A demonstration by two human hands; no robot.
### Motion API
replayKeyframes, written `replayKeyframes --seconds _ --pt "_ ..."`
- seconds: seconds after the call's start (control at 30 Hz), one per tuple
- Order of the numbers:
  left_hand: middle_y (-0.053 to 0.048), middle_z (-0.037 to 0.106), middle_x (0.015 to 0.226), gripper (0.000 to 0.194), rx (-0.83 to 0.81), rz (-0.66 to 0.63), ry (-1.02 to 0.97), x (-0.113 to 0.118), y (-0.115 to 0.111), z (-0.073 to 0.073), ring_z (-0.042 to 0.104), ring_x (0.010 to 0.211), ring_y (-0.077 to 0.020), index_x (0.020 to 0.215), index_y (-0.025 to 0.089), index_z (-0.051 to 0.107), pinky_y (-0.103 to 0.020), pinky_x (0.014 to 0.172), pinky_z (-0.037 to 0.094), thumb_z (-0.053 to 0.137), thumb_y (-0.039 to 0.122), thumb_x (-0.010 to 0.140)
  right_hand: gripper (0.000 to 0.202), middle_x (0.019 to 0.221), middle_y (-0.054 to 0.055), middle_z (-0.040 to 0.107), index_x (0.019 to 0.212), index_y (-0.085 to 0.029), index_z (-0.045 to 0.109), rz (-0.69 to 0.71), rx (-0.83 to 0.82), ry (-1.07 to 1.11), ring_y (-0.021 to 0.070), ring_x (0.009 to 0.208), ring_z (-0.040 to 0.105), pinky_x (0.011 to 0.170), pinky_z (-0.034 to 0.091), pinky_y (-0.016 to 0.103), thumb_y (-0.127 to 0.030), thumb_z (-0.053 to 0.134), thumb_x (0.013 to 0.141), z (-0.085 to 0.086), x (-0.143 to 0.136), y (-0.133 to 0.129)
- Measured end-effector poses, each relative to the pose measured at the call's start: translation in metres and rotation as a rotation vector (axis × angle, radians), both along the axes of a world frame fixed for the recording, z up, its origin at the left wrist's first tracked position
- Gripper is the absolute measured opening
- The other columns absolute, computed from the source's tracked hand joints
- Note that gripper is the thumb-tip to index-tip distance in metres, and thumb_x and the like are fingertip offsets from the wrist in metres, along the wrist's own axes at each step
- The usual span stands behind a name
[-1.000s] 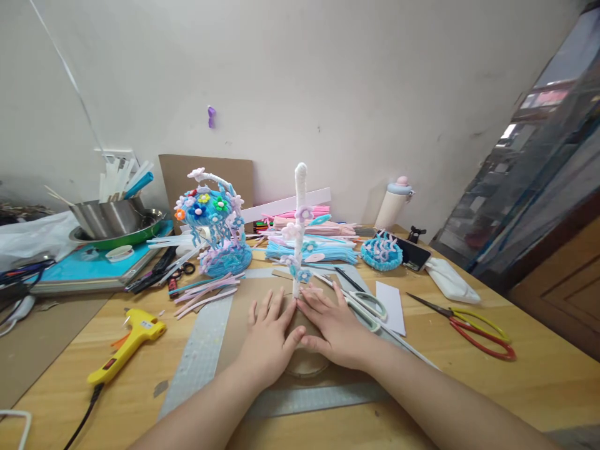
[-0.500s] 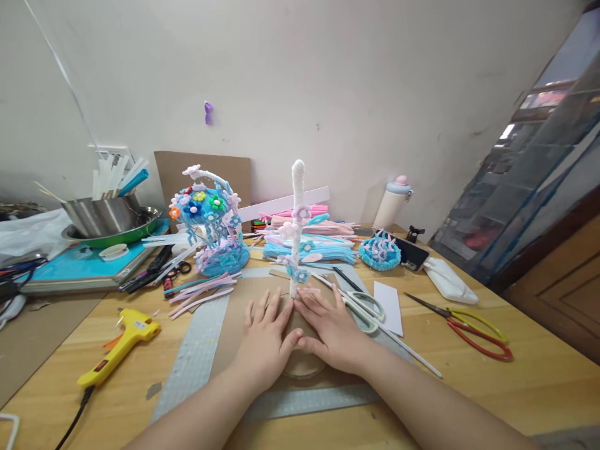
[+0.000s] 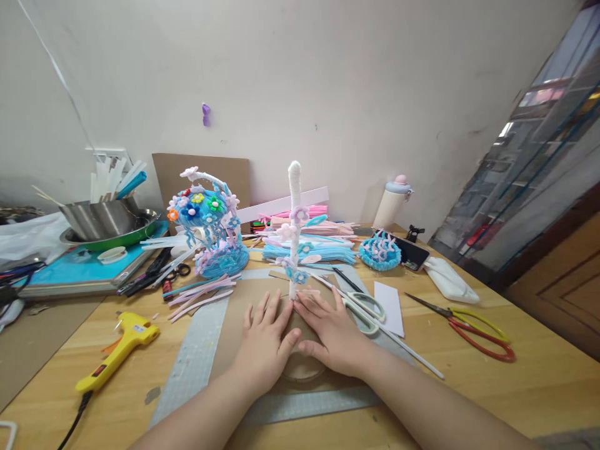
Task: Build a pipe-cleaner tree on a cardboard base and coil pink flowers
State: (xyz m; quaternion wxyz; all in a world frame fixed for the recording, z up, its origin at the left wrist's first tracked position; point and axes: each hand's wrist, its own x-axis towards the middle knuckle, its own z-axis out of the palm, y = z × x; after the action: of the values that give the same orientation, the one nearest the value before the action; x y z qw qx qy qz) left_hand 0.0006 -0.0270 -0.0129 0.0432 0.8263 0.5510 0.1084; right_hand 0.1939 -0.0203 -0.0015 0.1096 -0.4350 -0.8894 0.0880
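Both hands flat: left hand and right hand, fingers spread, gripping nothing, over the round cardboard base, fingertips at the upright white stem's foot. Looks like pressing; next probably calls for even pressure, stem vertical.

No text readable; label on yellow glue gun too small.

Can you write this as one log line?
left hand: flat on cardboard | right hand: flat on cardboard | flowered white stem: upright | glue gun: unheld
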Motion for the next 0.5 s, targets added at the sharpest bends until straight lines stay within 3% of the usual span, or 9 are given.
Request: replayKeyframes --seconds 0.5 --pt "-0.002 0.018 0.153 0.051 -0.032 0.006 0.006 0.0011 0.0002 0.0036 0.012 0.140 -0.0270 0.140 0.034 0.031 -0.055 0.109 0.011 0.028 0.050 0.092 0.065 0.152 0.006 0.016 0.146 -0.026 0.016 -0.005 -0.016 0.009 0.0282 0.140 0.011 0.105 -0.014 0.060 -0.057 0.030 0.090 0.0019 0.0003 -0.0008"
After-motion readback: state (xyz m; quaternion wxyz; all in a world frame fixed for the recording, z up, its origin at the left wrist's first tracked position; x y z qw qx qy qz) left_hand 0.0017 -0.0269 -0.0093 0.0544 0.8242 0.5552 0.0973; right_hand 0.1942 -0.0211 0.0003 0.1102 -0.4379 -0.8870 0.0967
